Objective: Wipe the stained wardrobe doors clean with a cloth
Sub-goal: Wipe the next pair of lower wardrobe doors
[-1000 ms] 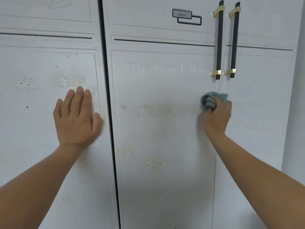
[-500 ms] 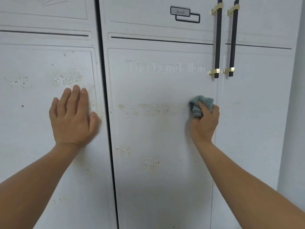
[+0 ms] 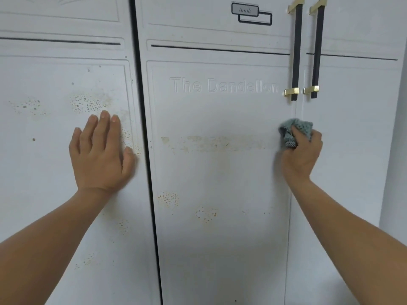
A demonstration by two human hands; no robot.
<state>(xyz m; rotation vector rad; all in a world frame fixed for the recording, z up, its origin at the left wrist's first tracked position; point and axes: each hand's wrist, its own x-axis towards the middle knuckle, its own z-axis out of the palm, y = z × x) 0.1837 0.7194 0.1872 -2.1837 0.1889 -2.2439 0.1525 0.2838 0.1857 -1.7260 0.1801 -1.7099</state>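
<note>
A white wardrobe fills the view. Its middle door (image 3: 220,249) carries a long yellowish smear (image 3: 211,143) at hand height and speckled brown spots (image 3: 168,199) lower down. My right hand (image 3: 301,155) grips a bunched teal cloth (image 3: 295,130) and presses it against the door's right edge, at the right end of the smear. The left door (image 3: 44,172) is dotted with brown speckles (image 3: 87,103). My left hand (image 3: 101,155) lies flat on the left door with straight fingers, beside the dark gap between the doors.
Two black vertical handles with gold brackets (image 3: 295,51) (image 3: 317,51) sit just above the cloth, one on each side of the door seam. The right door (image 3: 352,150) looks unstained. A small label plate (image 3: 245,10) is near the top. A grey wall (image 3: 396,150) borders the right.
My right hand slid the cloth left along the smear, then back right to the door's edge. My left hand has stayed flat on the left door.
</note>
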